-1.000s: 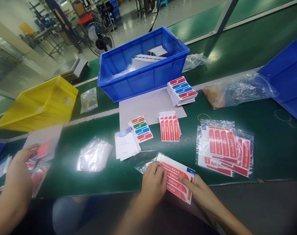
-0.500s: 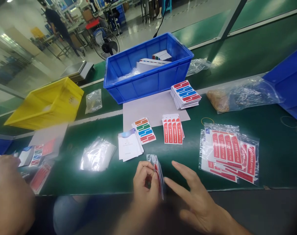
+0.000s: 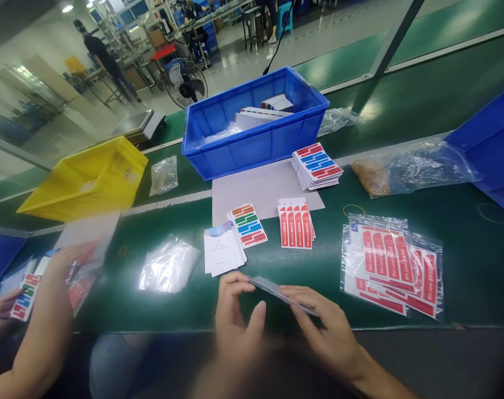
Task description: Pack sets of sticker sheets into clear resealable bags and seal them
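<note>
My left hand and my right hand hold a clear bag of sticker sheets between them, edge-on and nearly flat, just above the front edge of the green belt. Behind my hands lie a stack of white cards, a stack of multicolour label sheets and a stack of red label sheets. To my right sits a pile of filled bags with red labels.
A blue bin stands at the back with a label stack beside it. A yellow bin is tipped at the left. Empty clear bags lie left of the cards. A co-worker's hand handles sheets at far left.
The bag lay flat under my hands, was then lifted upright, and is now turned nearly flat between both hands. The co-worker's hand has picked up a sheet at the left.
</note>
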`<control>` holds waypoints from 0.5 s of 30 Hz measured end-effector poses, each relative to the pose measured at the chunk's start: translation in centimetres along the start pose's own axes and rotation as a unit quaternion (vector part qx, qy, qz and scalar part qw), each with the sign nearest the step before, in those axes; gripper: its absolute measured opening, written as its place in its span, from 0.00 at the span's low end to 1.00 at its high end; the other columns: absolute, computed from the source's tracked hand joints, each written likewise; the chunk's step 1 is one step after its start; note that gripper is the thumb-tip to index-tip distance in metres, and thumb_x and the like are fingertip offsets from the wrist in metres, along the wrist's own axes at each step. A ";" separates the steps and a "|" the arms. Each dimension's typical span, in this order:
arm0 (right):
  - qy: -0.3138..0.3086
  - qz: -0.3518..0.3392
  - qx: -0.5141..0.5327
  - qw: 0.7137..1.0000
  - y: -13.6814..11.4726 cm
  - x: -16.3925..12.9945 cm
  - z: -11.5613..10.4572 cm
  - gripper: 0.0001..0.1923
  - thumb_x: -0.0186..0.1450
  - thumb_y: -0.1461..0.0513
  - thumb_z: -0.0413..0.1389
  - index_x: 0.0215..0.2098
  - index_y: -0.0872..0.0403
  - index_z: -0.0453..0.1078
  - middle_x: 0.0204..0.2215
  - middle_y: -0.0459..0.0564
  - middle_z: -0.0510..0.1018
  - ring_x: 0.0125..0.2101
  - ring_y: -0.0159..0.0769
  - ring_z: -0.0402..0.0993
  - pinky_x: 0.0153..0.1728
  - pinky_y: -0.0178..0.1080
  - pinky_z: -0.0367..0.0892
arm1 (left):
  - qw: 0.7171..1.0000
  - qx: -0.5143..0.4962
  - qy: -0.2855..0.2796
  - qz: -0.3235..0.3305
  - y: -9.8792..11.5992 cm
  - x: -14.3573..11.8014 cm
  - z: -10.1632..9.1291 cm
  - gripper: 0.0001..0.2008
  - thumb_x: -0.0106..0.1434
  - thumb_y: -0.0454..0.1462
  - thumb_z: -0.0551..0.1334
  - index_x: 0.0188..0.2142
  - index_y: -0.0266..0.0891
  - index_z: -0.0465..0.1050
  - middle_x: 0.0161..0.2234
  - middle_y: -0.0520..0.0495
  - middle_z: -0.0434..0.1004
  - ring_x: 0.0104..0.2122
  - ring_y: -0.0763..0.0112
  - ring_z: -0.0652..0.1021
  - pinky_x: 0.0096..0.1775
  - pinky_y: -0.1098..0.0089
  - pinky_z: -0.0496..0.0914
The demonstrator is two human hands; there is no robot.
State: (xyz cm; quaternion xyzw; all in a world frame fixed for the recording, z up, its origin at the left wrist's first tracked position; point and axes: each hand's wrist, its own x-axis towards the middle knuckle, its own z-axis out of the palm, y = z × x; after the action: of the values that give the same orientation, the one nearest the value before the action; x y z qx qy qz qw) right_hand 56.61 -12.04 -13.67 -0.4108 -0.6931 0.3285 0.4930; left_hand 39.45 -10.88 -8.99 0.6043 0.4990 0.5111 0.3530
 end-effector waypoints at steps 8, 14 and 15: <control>0.015 0.043 0.094 0.995 -0.4 1.3 -2.2 0.10 0.66 0.71 0.50 0.39 0.50 0.67 0.34 0.45 0.78 0.36 0.29 0.77 0.38 0.31 0.72 | 0.982 0.070 -0.160 0.075 -0.4 1.9 -0.9 0.06 0.59 0.30 0.64 0.36 0.39 0.71 0.31 0.51 0.71 0.35 0.73 0.71 0.38 0.71 0.66; -0.007 0.004 0.031 0.999 0.5 1.4 -2.8 0.11 0.64 0.70 0.52 0.43 0.51 0.65 0.38 0.50 0.78 0.39 0.34 0.78 0.39 0.34 0.73 | 0.976 0.078 -0.180 0.094 -0.2 2.6 -0.6 0.03 0.60 0.28 0.62 0.31 0.36 0.71 0.27 0.49 0.72 0.31 0.74 0.71 0.34 0.71 0.66; -0.015 -0.005 0.021 1.000 0.8 1.3 -3.0 0.13 0.63 0.70 0.53 0.44 0.52 0.65 0.39 0.51 0.78 0.40 0.35 0.77 0.40 0.35 0.74 | 0.976 0.079 -0.180 0.093 -0.3 2.5 -0.7 0.03 0.60 0.28 0.62 0.31 0.36 0.71 0.27 0.49 0.72 0.31 0.74 0.71 0.34 0.71 0.66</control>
State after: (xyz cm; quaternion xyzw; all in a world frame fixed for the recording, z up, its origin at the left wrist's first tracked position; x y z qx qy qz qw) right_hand 59.42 -10.36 -12.91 -0.3919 -0.6954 0.3465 0.4928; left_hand 38.66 -8.42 -8.41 0.7563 0.4080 0.3829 0.3391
